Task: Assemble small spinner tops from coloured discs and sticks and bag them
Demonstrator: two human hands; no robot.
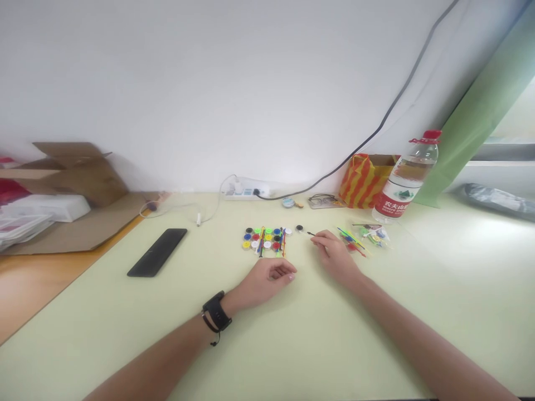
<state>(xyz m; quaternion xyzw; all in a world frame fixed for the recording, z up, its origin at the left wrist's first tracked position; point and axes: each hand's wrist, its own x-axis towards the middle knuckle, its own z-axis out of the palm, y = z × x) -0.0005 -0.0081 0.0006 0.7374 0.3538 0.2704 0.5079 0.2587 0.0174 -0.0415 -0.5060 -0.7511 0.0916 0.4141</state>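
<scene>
My right hand (334, 259) pinches a thin black stick (311, 233) between thumb and fingers, its tip pointing left. Just past that tip lies a small round black disc (300, 228). My left hand (267, 278) rests on the table, fingers loosely curled in toward the thumb, with nothing visible in them. In front of it sit rows of small coloured discs (247, 237), black, blue, yellow, red, green and white. Thin coloured sticks (262, 242) lie across these rows. More loose coloured sticks (351, 239) lie right of my right hand.
A clear bag (378, 236) of small coloured parts lies at the right. Behind are a water bottle (403, 184), a striped bag (363, 181), glasses (324, 199) and a power strip (246, 190). A black phone-like slab (157, 252) and cardboard box (83, 178) are left.
</scene>
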